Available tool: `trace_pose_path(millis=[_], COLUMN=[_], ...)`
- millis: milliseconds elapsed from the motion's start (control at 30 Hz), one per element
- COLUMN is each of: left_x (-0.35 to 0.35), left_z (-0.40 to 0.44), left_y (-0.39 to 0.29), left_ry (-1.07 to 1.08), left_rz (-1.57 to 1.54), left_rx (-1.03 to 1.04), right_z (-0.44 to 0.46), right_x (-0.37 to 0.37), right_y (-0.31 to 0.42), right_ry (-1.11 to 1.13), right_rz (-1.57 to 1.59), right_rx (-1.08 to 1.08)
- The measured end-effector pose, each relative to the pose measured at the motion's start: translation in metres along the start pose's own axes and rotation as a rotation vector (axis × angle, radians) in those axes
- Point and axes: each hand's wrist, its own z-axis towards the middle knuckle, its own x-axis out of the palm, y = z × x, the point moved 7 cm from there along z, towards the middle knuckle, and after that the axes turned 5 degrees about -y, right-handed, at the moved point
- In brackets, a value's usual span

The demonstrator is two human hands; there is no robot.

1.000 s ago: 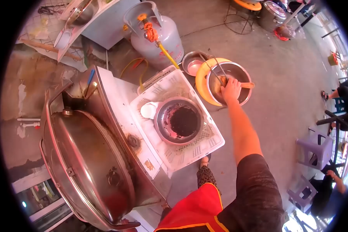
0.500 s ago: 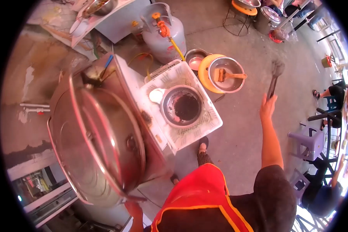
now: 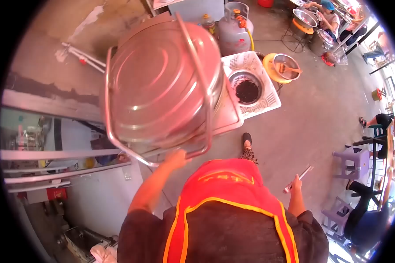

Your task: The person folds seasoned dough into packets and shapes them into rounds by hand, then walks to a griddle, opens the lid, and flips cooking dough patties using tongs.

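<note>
My left hand is closed around the tubular metal frame at the near edge of a large round metal lid. The lid covers most of the upper left, tilted, and hides what lies beneath it. Low on my right side, my right hand grips metal tongs, held apart from everything else. Beyond the lid stands a white plastic crate, holding a metal bowl with dark contents.
A gas cylinder stands behind the crate. A metal basin with a brush rests on a yellow stool. Purple stools and seated people are at the right. People work at basins at top right.
My view has shifted, and the lid with its frame now sits higher and more central. My left hand has come up with the frame. My right hand has drawn back toward my body with the tongs.
</note>
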Motion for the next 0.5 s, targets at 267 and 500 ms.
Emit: trace_pose_path(millis=[267,500], left_x=[-0.286,-0.474], left_z=[-0.14,-0.212], left_y=[-0.057,-0.095], left_ry=[-0.426,-1.304], left_rz=[0.232,0.456], left_rx=[0.287,-0.099], right_z=[-0.189,-0.391], right_x=[0.113,0.239], right_y=[0.121,0.224], right_ry=[0.37,1.117], right_rz=[0.028,-0.242], right_rx=[-0.355,-0.518])
